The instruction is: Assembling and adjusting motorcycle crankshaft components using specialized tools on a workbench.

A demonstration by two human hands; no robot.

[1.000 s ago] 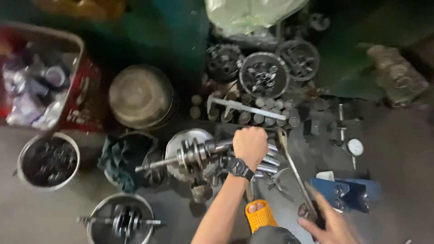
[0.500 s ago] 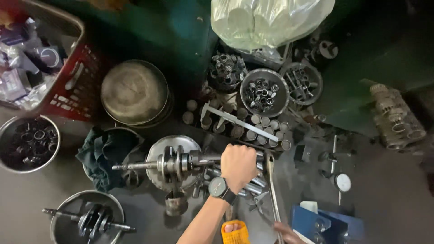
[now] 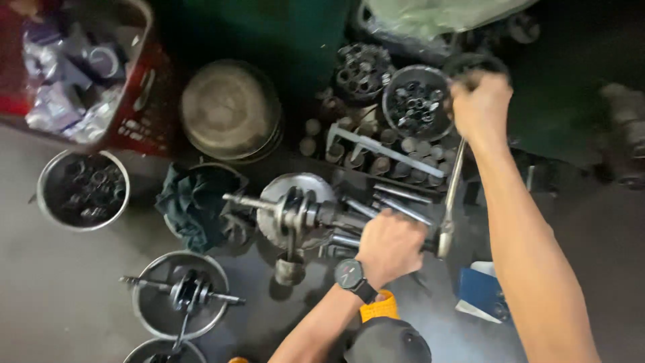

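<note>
We are gripping one end of the dark steel crankshaft (image 3: 295,210) with our left hand (image 3: 390,245), fingers closed tight around its shaft, holding it level over the round metal pan (image 3: 269,195) on the floor. Our right hand (image 3: 480,107), low and off to the side a second ago, is now raised and clenched on the long metal-handled hammer (image 3: 451,195), its head hanging just beside the left hand.
</note>
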